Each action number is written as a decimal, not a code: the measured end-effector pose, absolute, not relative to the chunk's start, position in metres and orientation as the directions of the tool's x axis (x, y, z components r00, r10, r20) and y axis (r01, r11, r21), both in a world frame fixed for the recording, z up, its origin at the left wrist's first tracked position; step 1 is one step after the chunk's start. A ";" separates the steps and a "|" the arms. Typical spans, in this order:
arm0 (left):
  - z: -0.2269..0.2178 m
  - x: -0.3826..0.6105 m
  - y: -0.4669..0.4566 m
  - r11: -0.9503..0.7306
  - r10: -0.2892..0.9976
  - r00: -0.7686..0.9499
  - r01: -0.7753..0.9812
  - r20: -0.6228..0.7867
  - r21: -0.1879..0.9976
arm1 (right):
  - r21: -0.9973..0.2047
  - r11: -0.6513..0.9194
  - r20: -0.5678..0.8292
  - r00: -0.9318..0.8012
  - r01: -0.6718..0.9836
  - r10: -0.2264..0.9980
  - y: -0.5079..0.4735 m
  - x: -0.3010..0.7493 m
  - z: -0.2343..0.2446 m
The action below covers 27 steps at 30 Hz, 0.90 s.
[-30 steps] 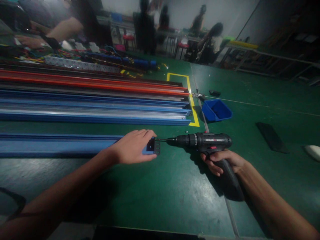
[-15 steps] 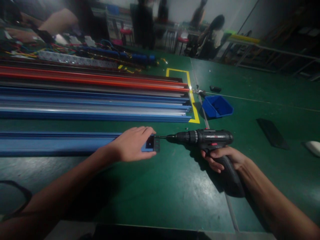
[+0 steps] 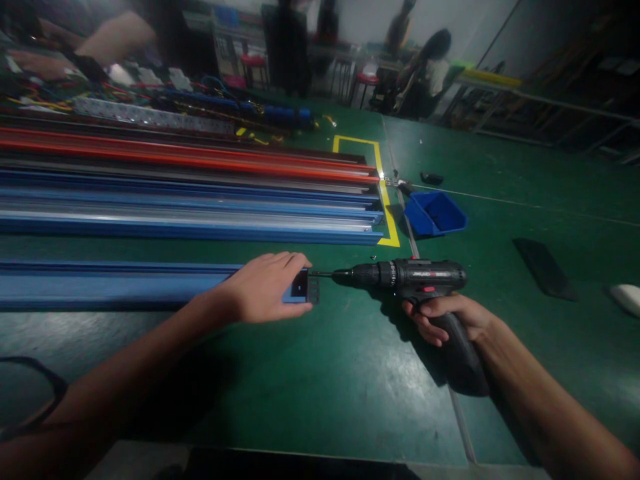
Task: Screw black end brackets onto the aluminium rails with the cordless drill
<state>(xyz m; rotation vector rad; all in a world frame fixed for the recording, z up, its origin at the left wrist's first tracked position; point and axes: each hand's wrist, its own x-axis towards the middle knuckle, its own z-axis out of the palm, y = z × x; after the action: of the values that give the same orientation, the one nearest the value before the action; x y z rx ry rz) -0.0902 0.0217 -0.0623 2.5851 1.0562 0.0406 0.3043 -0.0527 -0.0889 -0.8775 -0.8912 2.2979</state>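
Observation:
My left hand [image 3: 267,290] wraps over the right end of a long blue metal profile [image 3: 110,287], thumb on the near side and fingers across the top. A dark end cap [image 3: 313,291] sits at that end, just past my fingertips. In my right hand [image 3: 450,317] is a black cordless drill [image 3: 415,273], gripped by its handle and lying level, pointing left. Its long thin bit [image 3: 323,274] reaches the upper part of the end cap. Whether a screw is at the tip is too small to see.
Blue and red profiles [image 3: 200,217] lie side by side beyond my hands. A blue bin [image 3: 435,213], a small loose screw [image 3: 373,257] and a dark flat piece [image 3: 545,268] are on the green table [image 3: 310,387]. Another person's arm [image 3: 117,40] is over wires at the upper left.

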 end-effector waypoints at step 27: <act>-0.060 -0.090 0.021 -0.661 0.683 0.723 0.672 -0.103 0.334 | -0.746 -0.631 -0.344 -0.689 -0.213 0.639 -0.052 0.303 -0.089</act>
<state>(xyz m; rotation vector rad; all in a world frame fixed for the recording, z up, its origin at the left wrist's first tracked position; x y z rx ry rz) -0.0898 0.0208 -0.0597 2.5794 1.0521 0.0448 0.3031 -0.0519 -0.0885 -0.8299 -0.9494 2.3139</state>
